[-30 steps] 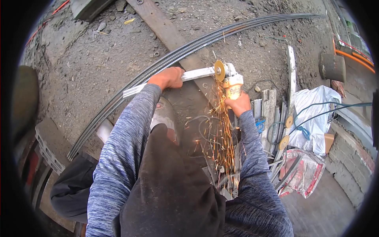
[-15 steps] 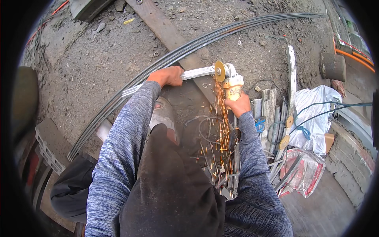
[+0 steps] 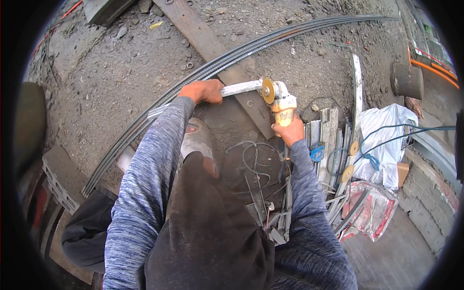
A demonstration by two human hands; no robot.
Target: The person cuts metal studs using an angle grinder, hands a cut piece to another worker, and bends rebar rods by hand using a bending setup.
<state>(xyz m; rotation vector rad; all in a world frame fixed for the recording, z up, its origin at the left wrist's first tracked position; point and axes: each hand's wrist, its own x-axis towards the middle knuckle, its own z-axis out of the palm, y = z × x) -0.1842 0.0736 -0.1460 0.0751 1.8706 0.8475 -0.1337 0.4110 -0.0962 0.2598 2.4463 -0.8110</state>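
My left hand (image 3: 203,91) is closed around a pale metal bar (image 3: 240,88), which reaches from beside my left forearm to the cutting disc. In my right hand (image 3: 290,129) is an angle grinder (image 3: 284,109) with a yellow body and a light metal head. Its thin yellowish cutting disc (image 3: 268,91) stands at the bar's right end; whether they touch cannot be told. No sparks show. Below the bar, my left foot (image 3: 198,140) rests on the ground beside a loose cable (image 3: 251,157).
Long bundled rebars (image 3: 270,39) curve across the ground, over a wooden plank (image 3: 195,31). To the right lie metal offcuts (image 3: 330,140), two spare discs (image 3: 347,173), a white sack (image 3: 383,140) and a clear plastic bag (image 3: 372,212). A hollow block (image 3: 60,179) sits at the left.
The stream of sparks below the disc has stopped. The grinder and my right hand have shifted slightly left and down. My left hand keeps its hold on the bar.
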